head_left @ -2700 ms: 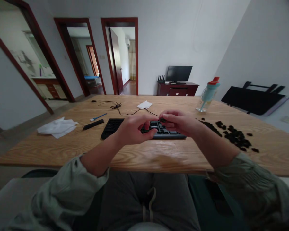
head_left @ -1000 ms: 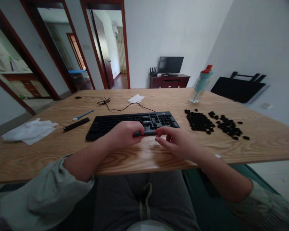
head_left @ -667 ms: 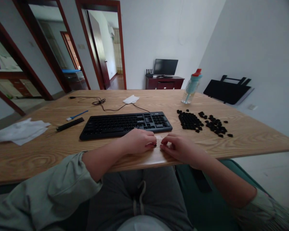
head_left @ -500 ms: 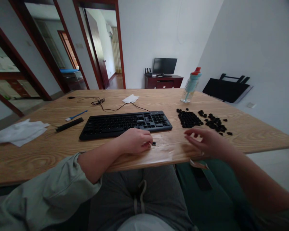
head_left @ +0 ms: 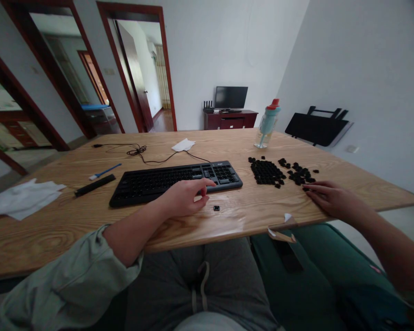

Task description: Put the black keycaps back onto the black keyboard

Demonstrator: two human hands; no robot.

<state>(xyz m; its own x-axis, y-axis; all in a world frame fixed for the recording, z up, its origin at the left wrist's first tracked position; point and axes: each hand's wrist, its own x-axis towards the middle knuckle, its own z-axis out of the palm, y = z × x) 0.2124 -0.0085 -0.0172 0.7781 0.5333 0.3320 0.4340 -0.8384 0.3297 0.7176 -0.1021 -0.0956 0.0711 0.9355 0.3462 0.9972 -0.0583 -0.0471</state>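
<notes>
My left hand [head_left: 189,196] hovers at the keyboard's [head_left: 152,183] front edge with thumb and index finger apart, holding nothing. Just right of its thumb, a single small black keycap [head_left: 216,208] lies on the table. My right hand [head_left: 333,198] is at the near side of a loose pile of black keycaps [head_left: 298,174]. Its fingertips are pinched on one dark keycap [head_left: 305,188] there, partly hidden by the fingers. Left of that pile, more keycaps [head_left: 267,173] sit packed in a tight block.
A water bottle [head_left: 267,124] stands behind the keycaps. On the left lie a blue brush [head_left: 105,172], a black bar [head_left: 94,185] and white tissues [head_left: 24,197]. A cable [head_left: 158,161] runs behind the keyboard, near a tissue [head_left: 183,145]. Torn tape [head_left: 281,236] hangs at the front edge.
My right hand has moved right and forward to the loose keycaps. My left hand has lifted off the single keycap and its fingers have spread. The view has shifted slightly.
</notes>
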